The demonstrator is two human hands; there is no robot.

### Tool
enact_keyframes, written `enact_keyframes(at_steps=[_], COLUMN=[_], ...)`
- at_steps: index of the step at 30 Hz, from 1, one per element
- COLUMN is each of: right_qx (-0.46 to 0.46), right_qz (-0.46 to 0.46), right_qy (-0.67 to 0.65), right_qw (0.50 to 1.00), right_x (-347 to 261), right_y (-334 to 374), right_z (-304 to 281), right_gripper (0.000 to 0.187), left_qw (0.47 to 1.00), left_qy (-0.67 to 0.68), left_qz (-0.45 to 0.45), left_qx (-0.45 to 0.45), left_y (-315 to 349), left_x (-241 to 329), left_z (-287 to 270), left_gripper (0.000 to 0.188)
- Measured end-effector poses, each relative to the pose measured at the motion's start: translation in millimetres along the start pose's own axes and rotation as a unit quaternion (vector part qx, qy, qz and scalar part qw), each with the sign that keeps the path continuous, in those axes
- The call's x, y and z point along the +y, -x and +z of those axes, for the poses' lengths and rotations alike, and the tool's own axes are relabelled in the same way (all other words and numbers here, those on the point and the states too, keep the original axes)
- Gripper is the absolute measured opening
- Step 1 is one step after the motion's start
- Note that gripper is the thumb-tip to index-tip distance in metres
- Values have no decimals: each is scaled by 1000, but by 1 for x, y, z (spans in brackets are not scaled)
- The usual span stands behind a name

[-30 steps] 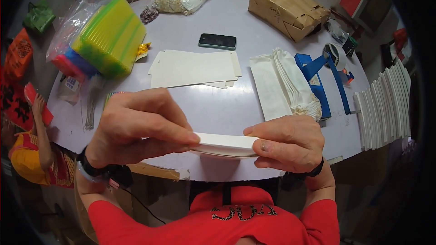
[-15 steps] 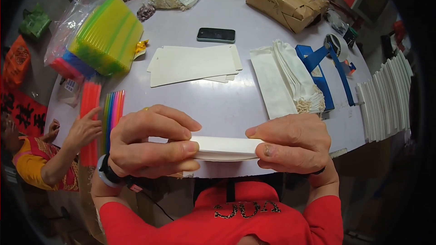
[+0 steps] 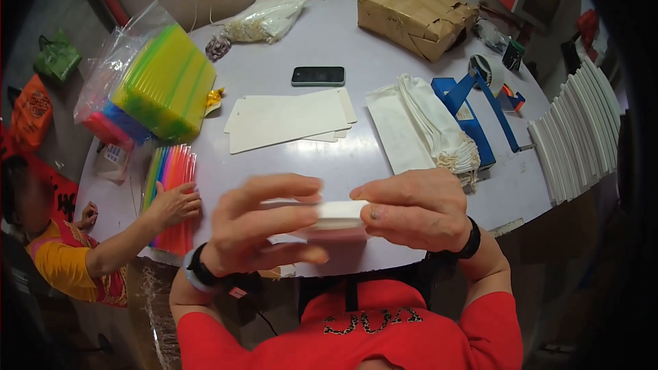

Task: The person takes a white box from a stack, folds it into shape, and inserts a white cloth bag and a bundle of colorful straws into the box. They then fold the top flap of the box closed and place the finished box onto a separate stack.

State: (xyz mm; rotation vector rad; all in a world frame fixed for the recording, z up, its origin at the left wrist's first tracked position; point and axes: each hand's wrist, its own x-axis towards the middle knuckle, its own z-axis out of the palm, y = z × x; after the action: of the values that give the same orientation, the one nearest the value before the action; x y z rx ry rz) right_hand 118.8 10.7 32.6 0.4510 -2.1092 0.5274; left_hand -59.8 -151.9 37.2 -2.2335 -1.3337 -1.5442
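A narrow white cardboard box (image 3: 343, 214) is held edge-on above the near edge of the table. My right hand (image 3: 418, 212) pinches its right end, thumb and fingers closed on it. At the other end my left hand (image 3: 264, 223) has the box between its fingers, which are smeared by motion and hide that end. Beyond my hands lie several flat off-white card blanks (image 3: 288, 121), loosely stacked. White cloth drawstring bags (image 3: 425, 120) lie in a pile to the right, near my right hand.
To the left, a co-worker's hand (image 3: 175, 204) rests on coloured straw-like sticks (image 3: 164, 171). Bagged coloured sticks (image 3: 164, 75) stand behind. A phone (image 3: 318, 76), a brown paper parcel (image 3: 415, 19), a blue tape dispenser (image 3: 466, 113) and stacked white boxes (image 3: 576, 133) surround the work area.
The box and my left hand have shifted right, and my left fingers have loosened and spread. The co-worker's hand has moved right with the red sticks beside the multicoloured ones. The view has tilted slightly.
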Motion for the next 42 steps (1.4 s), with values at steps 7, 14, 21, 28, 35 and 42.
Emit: enact_keyframes(at_steps=[7, 14, 21, 28, 35, 42], right_qx=[13, 16, -38, -26, -37, -51], right_qz=[-2, -27, 68, 119, 70, 105], right_qy=[-4, 2, 21, -19, -2, -62], right_qw=[1000, 999, 997, 992, 997, 991], right_x=[3, 15, 39, 39, 50, 56], right_y=[2, 2, -14, -16, -27, -25], right_z=[4, 5, -16, -8, -2, -5], right_gripper=[32, 35, 28, 23, 23, 25], left_qw=[1000, 999, 987, 986, 977, 977], left_qy=[11, -21, -102, -52, -63, -20], left_qz=[-1, 25, 41, 7, 16, 7], left_qx=[-18, 22, 116, 160, 201, 213], left_y=[6, 1, -16, 5, 10, 15], left_x=[-11, -14, -33, -42, -53, -56], left_z=[6, 12, 43, 37, 45, 52], left_gripper=[25, 21, 29, 43, 44, 44])
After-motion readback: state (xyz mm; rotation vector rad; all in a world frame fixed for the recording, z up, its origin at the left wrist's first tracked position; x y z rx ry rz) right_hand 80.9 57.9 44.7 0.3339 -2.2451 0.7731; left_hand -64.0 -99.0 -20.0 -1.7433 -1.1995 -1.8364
